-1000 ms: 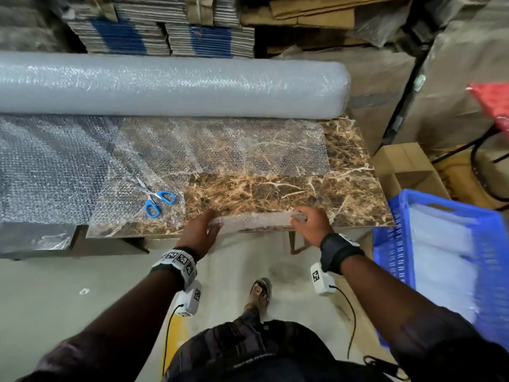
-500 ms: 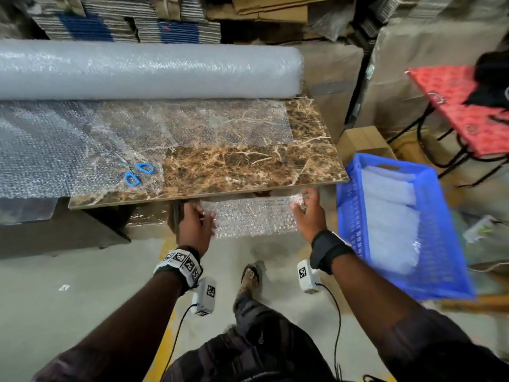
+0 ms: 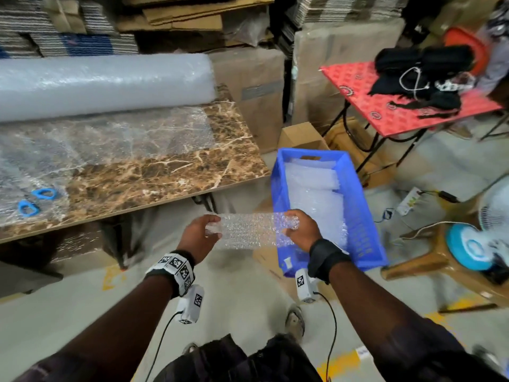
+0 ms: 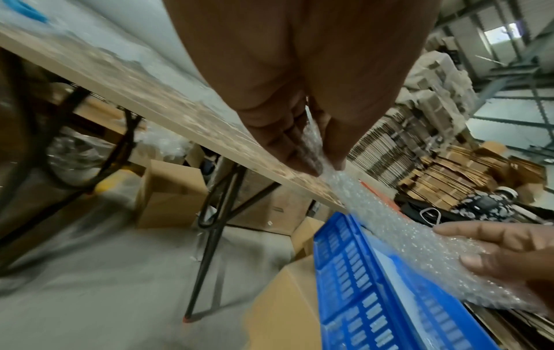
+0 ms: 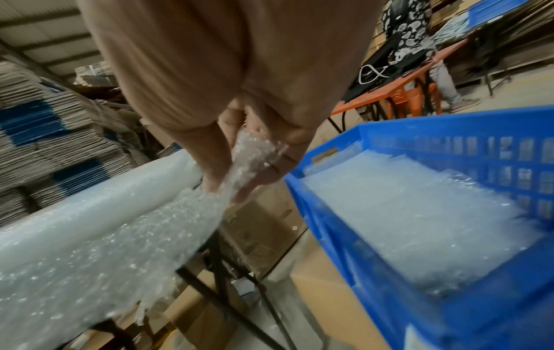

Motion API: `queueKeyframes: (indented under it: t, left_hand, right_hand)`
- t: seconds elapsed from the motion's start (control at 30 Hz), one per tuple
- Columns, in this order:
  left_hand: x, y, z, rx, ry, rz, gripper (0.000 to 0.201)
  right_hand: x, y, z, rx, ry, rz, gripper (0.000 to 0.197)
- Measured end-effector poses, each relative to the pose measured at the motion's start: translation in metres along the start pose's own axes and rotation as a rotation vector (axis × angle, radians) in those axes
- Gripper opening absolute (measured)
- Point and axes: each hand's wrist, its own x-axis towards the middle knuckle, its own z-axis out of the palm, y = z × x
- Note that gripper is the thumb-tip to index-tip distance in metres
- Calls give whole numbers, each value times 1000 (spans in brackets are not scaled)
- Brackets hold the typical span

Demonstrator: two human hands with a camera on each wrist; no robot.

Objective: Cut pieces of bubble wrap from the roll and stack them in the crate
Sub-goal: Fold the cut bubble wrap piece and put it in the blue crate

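A cut piece of bubble wrap (image 3: 249, 230) hangs in the air, stretched between both hands. My left hand (image 3: 202, 234) pinches its left end (image 4: 311, 146). My right hand (image 3: 298, 230) grips its right end (image 5: 248, 161), over the near left corner of the blue crate (image 3: 363, 216). The crate (image 5: 467, 146) stands on the floor and holds a stack of bubble wrap pieces (image 3: 314, 188). The big roll (image 3: 104, 84) lies at the back of the marble-patterned table (image 3: 165, 172), with a sheet unrolled toward me. Blue-handled scissors (image 3: 35, 201) lie on that sheet at the left.
Cardboard boxes (image 3: 301, 136) stand behind the crate and under the table (image 4: 170, 189). A red folding table (image 3: 385, 106) with black bags is at the right. A fan (image 3: 473, 244) on a wooden stool and cables lie right of the crate. The table's black legs (image 4: 215, 213) are near my left hand.
Both hands lifted the cut piece off the table's front edge and carried it to the right, toward the crate. My view turned right with them.
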Motion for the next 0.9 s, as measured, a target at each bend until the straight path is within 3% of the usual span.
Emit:
queueKeyframes:
  t: [0.23,0.4,0.67,0.9]
  left_hand:
    - [59,103,146,161,-200,-26,44]
    - [101,149,238,322,-400,-144,58]
    - [153,148,298,500,-434,-318,67]
    - [171,128,330,541,-448,-411,71]
  right_hand:
    - [42,114,-104,-123,68,161,43]
    - [82,175,-145,-354,-62,282,43]
    - [132,219,-144,-508,-240,309,40]
    - [160,248,-119,-462,-240,288,41]
